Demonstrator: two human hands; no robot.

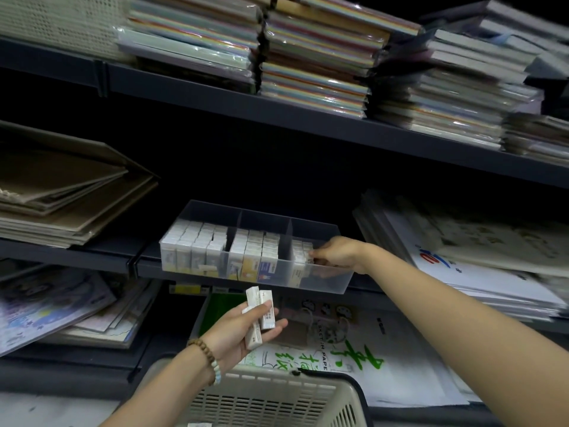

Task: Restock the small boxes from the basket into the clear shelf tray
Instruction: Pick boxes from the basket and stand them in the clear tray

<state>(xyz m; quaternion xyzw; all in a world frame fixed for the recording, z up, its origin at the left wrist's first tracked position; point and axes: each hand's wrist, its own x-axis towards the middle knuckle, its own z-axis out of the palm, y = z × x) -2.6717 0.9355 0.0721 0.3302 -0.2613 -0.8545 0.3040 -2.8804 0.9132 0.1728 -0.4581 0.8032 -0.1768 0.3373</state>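
Note:
A clear shelf tray [326, 285] with three compartments sits on the middle shelf. Its left and middle compartments are packed with upright small boxes [197, 245]; the right one holds a few at its left side. My right hand [334, 252] reaches into the right compartment and pinches a small box [308, 252] against that row. Below the tray, my left hand [243, 329], with a bead bracelet on the wrist, grips two or three small white boxes [260, 315]. The cream slotted basket [271, 399] is at the bottom centre; its inside is mostly out of sight.
Dark metal shelves run across the view. Stacks of coloured paper packs [314, 60] fill the top shelf. Brown card sheets [61, 189] lie left of the tray, white paper packs [462, 251] to its right. Sketch paper pads [345, 343] lie on the shelf below.

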